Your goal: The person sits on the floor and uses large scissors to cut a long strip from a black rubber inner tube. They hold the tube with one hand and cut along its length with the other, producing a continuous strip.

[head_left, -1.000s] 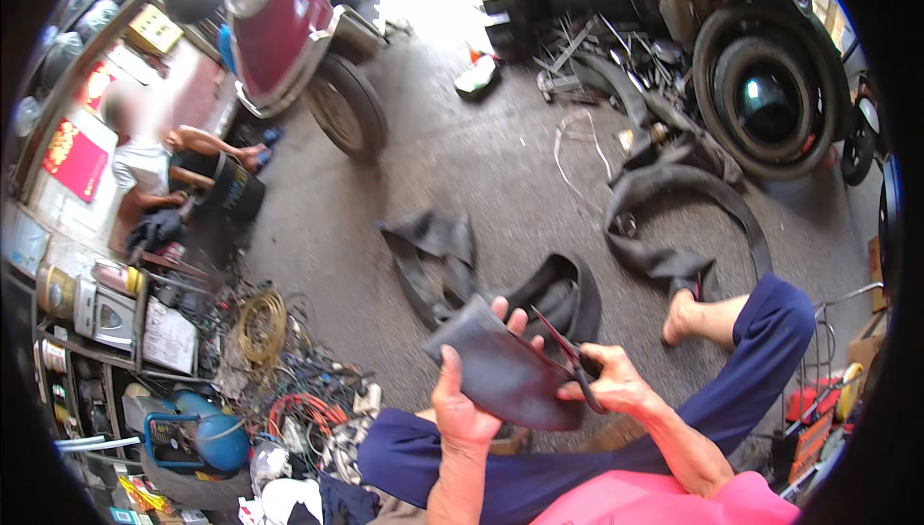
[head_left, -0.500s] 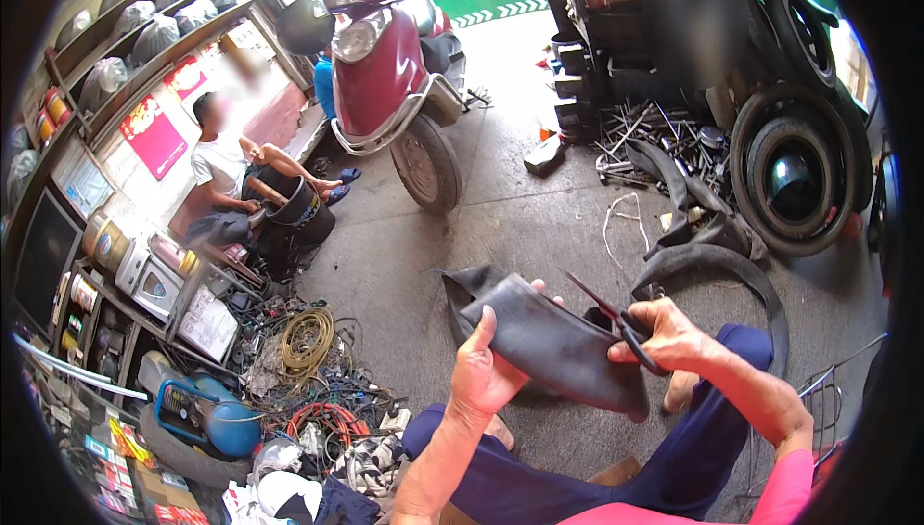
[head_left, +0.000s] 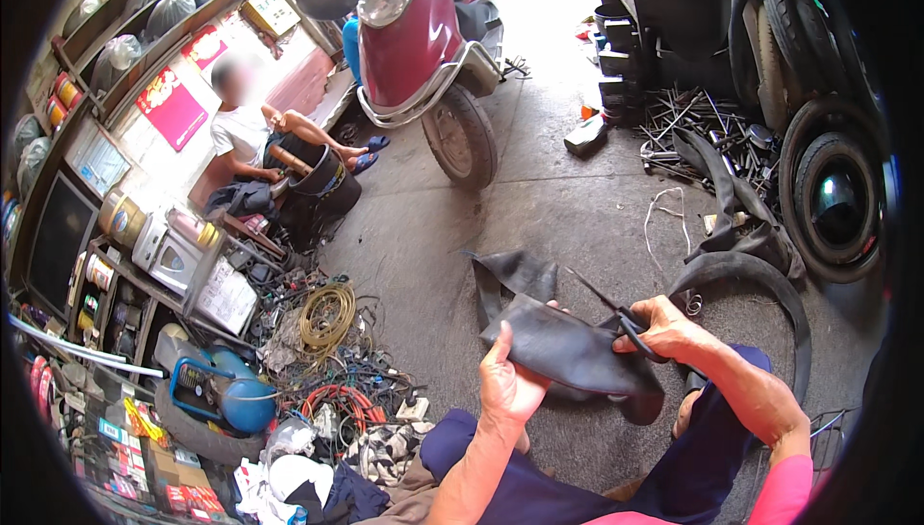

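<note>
A wide, flattened piece of black rubber inner tube lies across my left hand, its thumb on top and the fingers mostly beneath. My right hand is closed round the handles of a pair of dark scissors. The blades point up and to the left, over the tube's far edge; whether they touch the rubber I cannot tell. More of the tube hangs down behind, forming a folded loop near the floor.
Another inner tube curves over the floor at right, below scattered metal rods and stacked tyres. A red scooter stands ahead. At left a person sits by a black bucket; cables and a blue compressor lie nearer.
The view has shifted, so the surroundings sit further right. The tube piece in my left hand now lies flatter and lower. My right hand still grips the scissors.
</note>
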A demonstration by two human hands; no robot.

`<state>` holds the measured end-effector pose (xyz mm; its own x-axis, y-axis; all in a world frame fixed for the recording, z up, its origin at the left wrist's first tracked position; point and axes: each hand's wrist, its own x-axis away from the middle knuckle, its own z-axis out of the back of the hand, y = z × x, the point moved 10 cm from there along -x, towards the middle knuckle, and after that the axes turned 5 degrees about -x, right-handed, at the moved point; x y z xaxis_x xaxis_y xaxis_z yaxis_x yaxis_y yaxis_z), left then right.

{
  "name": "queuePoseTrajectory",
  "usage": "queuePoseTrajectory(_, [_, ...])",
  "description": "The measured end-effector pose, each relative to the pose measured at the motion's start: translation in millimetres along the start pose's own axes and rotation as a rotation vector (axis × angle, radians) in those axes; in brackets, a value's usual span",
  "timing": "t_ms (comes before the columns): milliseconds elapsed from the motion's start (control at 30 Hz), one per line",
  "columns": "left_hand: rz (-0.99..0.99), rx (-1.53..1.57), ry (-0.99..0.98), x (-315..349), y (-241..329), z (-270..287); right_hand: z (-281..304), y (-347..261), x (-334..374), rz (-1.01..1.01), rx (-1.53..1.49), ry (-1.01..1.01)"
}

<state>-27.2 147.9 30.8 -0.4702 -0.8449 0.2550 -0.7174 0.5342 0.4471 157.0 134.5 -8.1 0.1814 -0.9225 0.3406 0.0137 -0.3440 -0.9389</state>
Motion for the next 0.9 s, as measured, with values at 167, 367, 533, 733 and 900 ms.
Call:
queuePoseTrajectory(167, [-0.06,-0.037,0.006,-9.5,1.4,-2.1,-16.7,0.7,10.3,-0.07,-0.139,-0.025])
queuePoseTrajectory(367, [0.002,-0.038,0.034,-12.5,-14.8,-4.8,-20.1,17.2,27.9,-0.117,-0.205,-0.019])
queuePoseTrajectory(533, [0.093,-0.049,0.036,-11.9,-26.7,7.7,-19.0,19.3,37.0,-0.086,-0.172,-0.072])
queuePoseTrajectory(733, [0.144,-0.029,0.169,-13.1,-45.8,29.1,-1.1,35.5,47.4,-0.058,0.227,0.036])
queuePoseTrajectory(900, [0.242,-0.075,0.116,-10.0,-60.4,49.4,35.1,-4.6,71.7,0.092,0.599,0.451])
